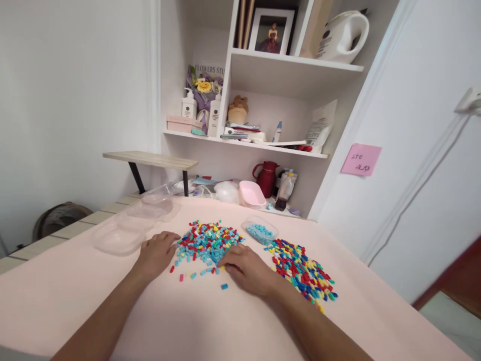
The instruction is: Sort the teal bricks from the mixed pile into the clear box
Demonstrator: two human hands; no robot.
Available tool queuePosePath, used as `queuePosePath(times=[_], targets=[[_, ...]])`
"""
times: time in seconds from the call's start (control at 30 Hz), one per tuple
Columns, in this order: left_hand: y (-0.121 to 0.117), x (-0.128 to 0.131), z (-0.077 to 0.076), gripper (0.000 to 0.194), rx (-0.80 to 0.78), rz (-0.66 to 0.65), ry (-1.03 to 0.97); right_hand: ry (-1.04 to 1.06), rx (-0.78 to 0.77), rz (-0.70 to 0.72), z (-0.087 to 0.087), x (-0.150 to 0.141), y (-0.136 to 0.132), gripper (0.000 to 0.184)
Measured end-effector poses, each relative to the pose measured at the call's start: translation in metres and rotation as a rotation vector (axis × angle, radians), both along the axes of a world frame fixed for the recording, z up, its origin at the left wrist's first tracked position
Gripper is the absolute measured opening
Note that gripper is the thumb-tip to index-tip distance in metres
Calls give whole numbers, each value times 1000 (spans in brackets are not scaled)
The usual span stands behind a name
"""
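A mixed pile of small plastic building bricks [210,238], mostly light blue with red, yellow and green among them, lies between my hands. My left hand [158,253] rests on the table at the pile's left edge, palm down, fingers loosely stretched and holding nothing visible. At the pile's front right, my right hand [246,268] has its fingers drawn together, tips down among the bricks; what they pinch is hidden. Several loose bricks lie in front, one a blue brick [224,286]. Behind my right hand a clear plastic tray [275,233] contains light blue bricks [259,230].
A second multicoloured brick pile [304,271] spreads right of my right forearm. Clear compartment trays [118,235] lie at the table's left. Along the back stand a pink basin [252,194], a red jug [266,179] and a bottle [285,190], below white shelves [293,75].
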State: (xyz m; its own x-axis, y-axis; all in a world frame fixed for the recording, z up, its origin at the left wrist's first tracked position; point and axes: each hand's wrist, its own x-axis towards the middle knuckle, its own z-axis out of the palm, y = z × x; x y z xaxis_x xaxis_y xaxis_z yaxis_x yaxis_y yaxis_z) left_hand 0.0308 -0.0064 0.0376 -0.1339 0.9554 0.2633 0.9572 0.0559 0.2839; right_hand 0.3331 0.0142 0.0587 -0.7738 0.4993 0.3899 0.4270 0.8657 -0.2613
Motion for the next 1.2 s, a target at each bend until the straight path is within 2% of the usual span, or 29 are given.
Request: queuePosePath(times=[0.13,0.27,0.37,0.5,0.6,0.67,0.77,0.83,1.0,1.2], targets=[[-1,0,0,39,6,5,-10,-8,-10,-48,3,6,2,27],[-1,0,0,39,10,4,-19,24,-68,-14,8,7,-5,15],[0,0,0,38,9,6,-16,-44,-68,3,8,-1,-11,30],[0,0,0,39,5,3,-3,-145,-22,-131,7,-2,-9,5],[0,0,1,39,-1,1,1,-169,-72,-241,9,10,-1,8],[0,0,1,39,-2,0,-1,-126,-93,-264,10,18,3,17],[0,0,1,39,-1,0,-6,-14,-62,-241,12,18,4,35],[-1,0,1,39,-1,-3,-7,19,-43,-200,10,12,1,40],[-1,-3,-1,40,-2,-8,-2,-40,-20,-160,0,-3,-6,37],[1,-3,-1,40,10,2,5,100,-169,-169,6,6,-1,31]])
